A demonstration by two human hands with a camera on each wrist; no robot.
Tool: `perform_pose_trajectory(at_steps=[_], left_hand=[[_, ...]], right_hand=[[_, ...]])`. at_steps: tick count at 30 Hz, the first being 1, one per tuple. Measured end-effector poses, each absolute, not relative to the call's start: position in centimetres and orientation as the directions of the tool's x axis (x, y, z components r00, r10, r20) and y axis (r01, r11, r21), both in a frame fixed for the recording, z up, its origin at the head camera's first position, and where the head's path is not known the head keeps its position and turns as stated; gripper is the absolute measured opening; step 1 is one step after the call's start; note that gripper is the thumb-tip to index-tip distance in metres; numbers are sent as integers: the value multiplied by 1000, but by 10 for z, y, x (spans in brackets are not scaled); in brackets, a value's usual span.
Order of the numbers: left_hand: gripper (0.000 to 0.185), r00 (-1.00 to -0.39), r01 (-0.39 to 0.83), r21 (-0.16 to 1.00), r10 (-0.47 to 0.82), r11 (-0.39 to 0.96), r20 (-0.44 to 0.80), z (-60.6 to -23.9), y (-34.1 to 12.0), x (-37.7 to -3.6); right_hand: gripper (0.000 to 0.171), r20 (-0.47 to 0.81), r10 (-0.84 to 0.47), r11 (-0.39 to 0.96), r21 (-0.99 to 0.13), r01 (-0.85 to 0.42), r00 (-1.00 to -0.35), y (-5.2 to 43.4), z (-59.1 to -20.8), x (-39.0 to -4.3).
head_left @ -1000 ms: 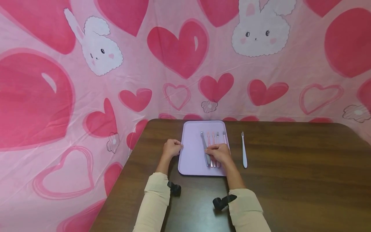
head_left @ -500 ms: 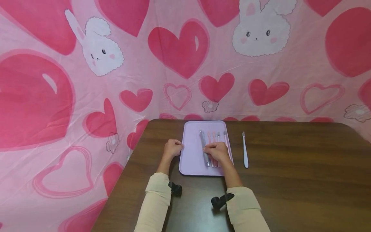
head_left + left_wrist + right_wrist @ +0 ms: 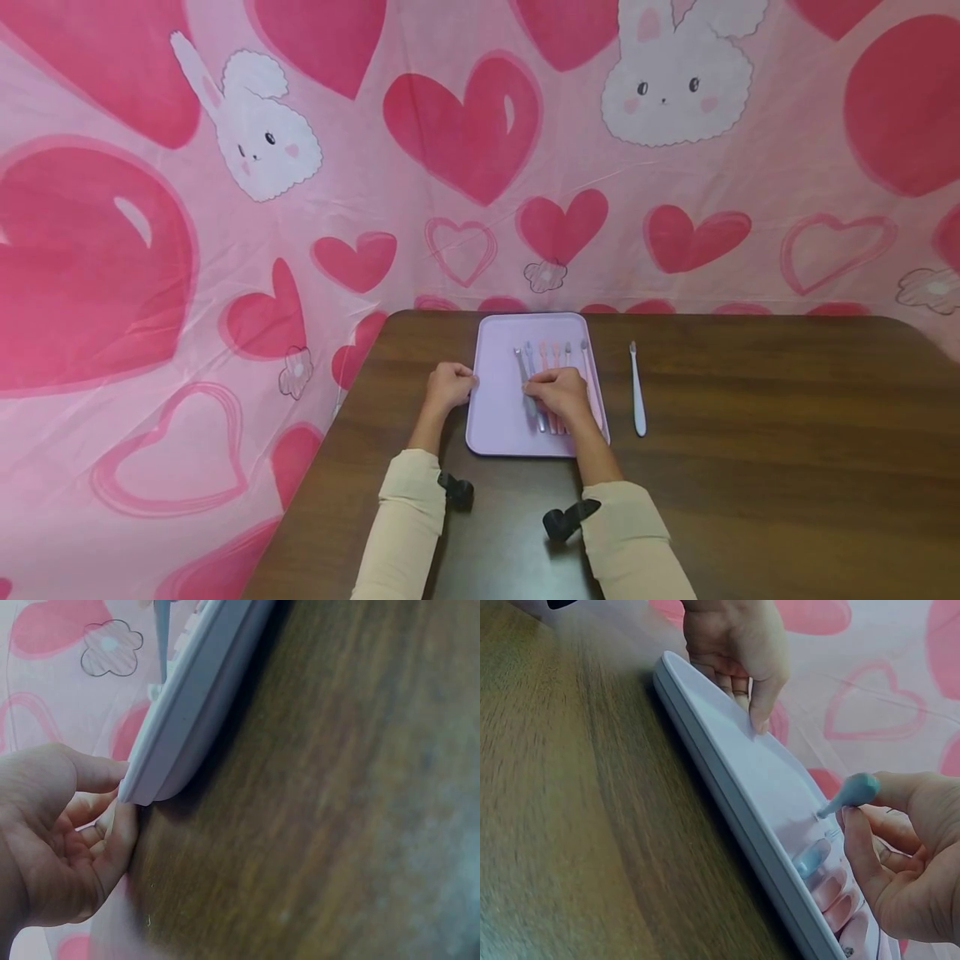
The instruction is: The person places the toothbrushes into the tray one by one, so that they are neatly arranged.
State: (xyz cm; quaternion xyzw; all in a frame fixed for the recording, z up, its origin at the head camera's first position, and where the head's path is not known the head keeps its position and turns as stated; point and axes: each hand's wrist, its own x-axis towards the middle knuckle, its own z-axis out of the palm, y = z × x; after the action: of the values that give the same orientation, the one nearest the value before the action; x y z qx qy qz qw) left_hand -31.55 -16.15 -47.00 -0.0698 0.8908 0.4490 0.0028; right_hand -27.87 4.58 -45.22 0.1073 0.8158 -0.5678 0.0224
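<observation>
Left hand (image 3: 448, 388) pinches the lilac tray's (image 3: 495, 417) rim, steadying it; right hand (image 3: 558, 394) grips a grey toothbrush (image 3: 522, 375) beside others.

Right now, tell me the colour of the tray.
The tray is pale lilac; the head view shows it best.

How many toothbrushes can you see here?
7, as far as I can tell: six lie side by side on the lilac tray, partly under the right hand, and a white toothbrush lies on the table. The hand may hide more.
</observation>
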Motion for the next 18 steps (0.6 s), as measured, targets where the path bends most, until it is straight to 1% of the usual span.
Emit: perform_pose_trajectory(at_steps=[6, 11, 13, 18], left_hand=[[21, -990, -129, 800, -118, 586, -73, -470, -160, -314], [22, -991, -123, 799, -114, 589, -68, -469, -160, -315], [22, -991, -123, 797, -118, 591, -66, -469, -160, -315], [20, -990, -124, 799, -125, 589, -61, -469, -160, -314]], right_hand=[[27, -133, 160, 296, -939, 176, -978, 47, -452, -278], [28, -88, 179, 213, -969, 126, -980, 53, -450, -279], [28, -89, 169, 157, -981, 116, -982, 56, -449, -279], [30, -88, 111, 87, -991, 97, -990, 67, -449, -278]])
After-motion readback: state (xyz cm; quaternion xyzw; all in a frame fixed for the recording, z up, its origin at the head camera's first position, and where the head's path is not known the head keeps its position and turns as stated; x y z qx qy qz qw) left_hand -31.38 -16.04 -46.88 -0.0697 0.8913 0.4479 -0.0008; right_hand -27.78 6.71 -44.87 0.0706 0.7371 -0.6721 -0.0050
